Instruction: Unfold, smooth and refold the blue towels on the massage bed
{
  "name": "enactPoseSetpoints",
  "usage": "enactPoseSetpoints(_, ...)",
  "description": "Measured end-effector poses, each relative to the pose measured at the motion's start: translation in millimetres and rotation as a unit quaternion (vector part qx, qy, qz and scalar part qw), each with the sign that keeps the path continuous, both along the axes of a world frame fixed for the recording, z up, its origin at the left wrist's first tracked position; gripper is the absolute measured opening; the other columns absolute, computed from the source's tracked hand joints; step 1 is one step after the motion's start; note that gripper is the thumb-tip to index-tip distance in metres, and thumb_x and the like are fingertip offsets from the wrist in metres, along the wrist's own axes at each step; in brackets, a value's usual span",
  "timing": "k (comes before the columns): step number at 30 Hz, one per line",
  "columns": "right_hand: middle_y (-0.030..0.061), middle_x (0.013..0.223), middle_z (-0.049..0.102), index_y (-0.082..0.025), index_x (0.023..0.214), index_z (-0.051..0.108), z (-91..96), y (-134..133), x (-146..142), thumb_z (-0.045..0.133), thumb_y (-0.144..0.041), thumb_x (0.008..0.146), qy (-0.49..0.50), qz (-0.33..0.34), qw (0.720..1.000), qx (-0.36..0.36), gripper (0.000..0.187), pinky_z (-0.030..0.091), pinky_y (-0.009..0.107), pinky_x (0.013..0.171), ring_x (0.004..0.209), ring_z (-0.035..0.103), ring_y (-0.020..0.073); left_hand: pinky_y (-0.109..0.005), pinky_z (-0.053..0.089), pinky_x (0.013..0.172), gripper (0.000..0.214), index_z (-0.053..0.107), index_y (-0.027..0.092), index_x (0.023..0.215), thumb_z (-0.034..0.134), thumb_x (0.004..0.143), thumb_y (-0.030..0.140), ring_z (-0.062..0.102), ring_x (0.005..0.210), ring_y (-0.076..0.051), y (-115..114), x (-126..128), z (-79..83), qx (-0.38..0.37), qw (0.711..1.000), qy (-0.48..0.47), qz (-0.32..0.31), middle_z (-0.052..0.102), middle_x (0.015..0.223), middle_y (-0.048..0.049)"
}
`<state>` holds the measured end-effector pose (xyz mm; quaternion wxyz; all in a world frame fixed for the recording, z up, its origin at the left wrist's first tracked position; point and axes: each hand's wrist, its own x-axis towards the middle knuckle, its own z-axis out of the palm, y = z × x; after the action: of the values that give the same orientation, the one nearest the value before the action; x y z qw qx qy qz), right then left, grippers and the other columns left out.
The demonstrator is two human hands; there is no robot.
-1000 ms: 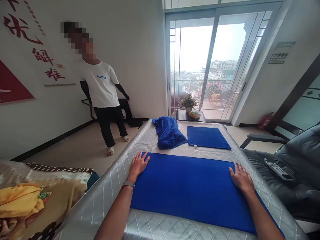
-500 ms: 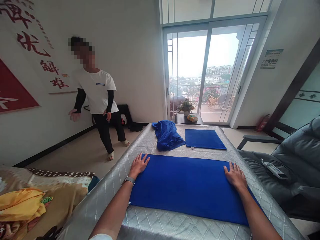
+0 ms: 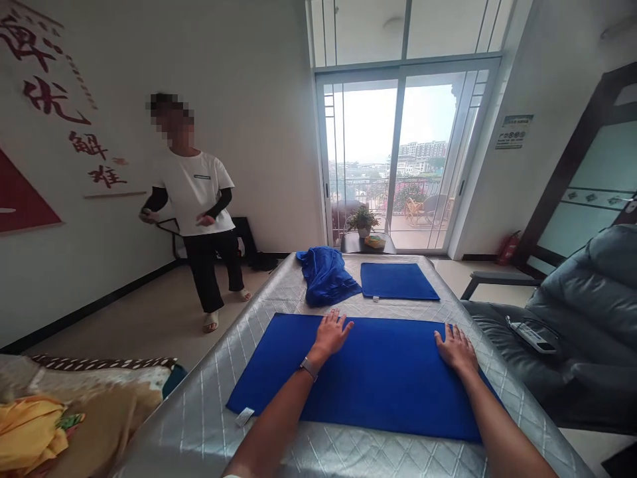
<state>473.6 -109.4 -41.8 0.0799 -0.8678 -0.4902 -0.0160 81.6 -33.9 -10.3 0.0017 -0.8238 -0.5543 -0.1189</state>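
Note:
A blue towel lies spread flat across the near part of a silver quilted cover. My left hand rests palm down on the towel, left of its middle near the far edge, fingers spread. Close to the towel's far right corner, my right hand also lies flat with its fingers apart. A white label sticks out at the near left corner. Farther back are a folded blue cloth with a small white tag and a crumpled blue cloth to its left.
A person in a white shirt stands beyond the left side. A dark padded armchair with a power strip is on the right. Yellow cloth lies at the lower left. A potted plant stands behind, before glass doors.
My left hand has moved right along the towel from its far left corner. My right hand stays near the right corner. The person has drawn their arms in. The view has shifted slightly.

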Motion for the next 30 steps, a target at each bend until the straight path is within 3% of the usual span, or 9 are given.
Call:
enactPoseSetpoints(3, 0.0143, 0.166, 0.029, -0.010, 0.159, 0.031, 1.3, -1, 0, 0.019, -0.053, 0.098, -0.008, 0.002, 1.000, -0.001, 0.076, 0.014, 0.039, 0.123, 0.152, 0.024, 0.0250, -0.047, 0.026, 0.123, 0.066, 0.049, 0.025, 0.151, 0.019, 0.104, 0.060, 0.033, 0.150, -0.028, -10, 42, -11.5, -0.007, 0.998, -0.031, -0.060, 0.043, 0.160, -0.0099)
enactPoseSetpoints(7, 0.0150, 0.165, 0.030, -0.009, 0.159, 0.031, 1.6, -1, 1, 0.020, -0.053, 0.098, -0.011, 0.008, 1.000, -0.005, 0.076, 0.015, 0.039, 0.123, 0.153, 0.023, 0.0245, -0.050, 0.024, 0.124, 0.062, 0.042, 0.030, 0.155, 0.020, 0.104, 0.059, 0.030, 0.152, -0.027, -11, 43, -23.2, -0.025, 0.997, -0.036, -0.058, 0.041, 0.161, -0.0070)
enactPoseSetpoints(11, 0.0156, 0.165, 0.030, -0.009, 0.158, 0.033, 0.8, 0, 1, 0.021, -0.053, 0.097, -0.007, 0.008, 1.000, -0.004, 0.076, 0.015, 0.040, 0.123, 0.152, 0.024, 0.0261, -0.049, 0.019, 0.125, 0.066, 0.039, 0.028, 0.157, 0.018, 0.103, 0.061, 0.026, 0.153, -0.026, -3, 2, -21.9, -0.049, 0.999, -0.014, -0.010, 0.033, 0.165, -0.0080)
enactPoseSetpoints(18, 0.0173, 0.165, 0.030, -0.009, 0.158, 0.032, -0.7, 0, 2, 0.020, -0.053, 0.095, 0.012, 0.010, 1.000, 0.020, 0.078, 0.015, 0.043, 0.123, 0.153, 0.024, 0.0267, -0.050, 0.017, 0.124, 0.064, 0.034, 0.029, 0.159, 0.022, 0.104, 0.059, 0.023, 0.154, -0.026, 17, -120, -17.4, -0.054, 0.990, 0.028, 0.125, 0.031, 0.166, -0.0063)
enactPoseSetpoints(21, 0.0168, 0.165, 0.029, -0.008, 0.158, 0.032, 1.0, 2, 3, 0.019, -0.054, 0.094, 0.014, 0.006, 1.000, 0.008, 0.080, 0.014, 0.042, 0.124, 0.153, 0.022, 0.0271, -0.049, 0.018, 0.124, 0.063, 0.034, 0.027, 0.158, 0.025, 0.104, 0.058, 0.023, 0.154, -0.027, 22, -161, -17.4, -0.055, 0.982, 0.038, 0.178, 0.029, 0.166, -0.0081)
enactPoseSetpoints(24, 0.0163, 0.166, 0.028, -0.008, 0.159, 0.031, 2.1, 2, 3, 0.018, -0.056, 0.094, 0.015, 0.004, 1.000, -0.004, 0.081, 0.014, 0.042, 0.124, 0.153, 0.022, 0.0275, -0.049, 0.018, 0.124, 0.065, 0.034, 0.027, 0.159, 0.024, 0.103, 0.059, 0.024, 0.154, -0.028, 23, -176, -17.5, -0.055, 0.978, 0.035, 0.199, 0.027, 0.167, -0.0097)
enactPoseSetpoints(30, 0.0181, 0.165, 0.029, -0.006, 0.159, 0.031, 15.5, -1, 0, 0.019, -0.053, 0.095, 0.005, 0.013, 1.000, -0.023, 0.080, 0.018, 0.045, 0.123, 0.153, 0.024, 0.0281, -0.049, 0.018, 0.123, 0.065, 0.038, 0.029, 0.157, 0.026, 0.102, 0.061, 0.022, 0.154, -0.028, 21, -170, -15.8, -0.043, 0.978, 0.008, 0.206, 0.031, 0.166, -0.0086)
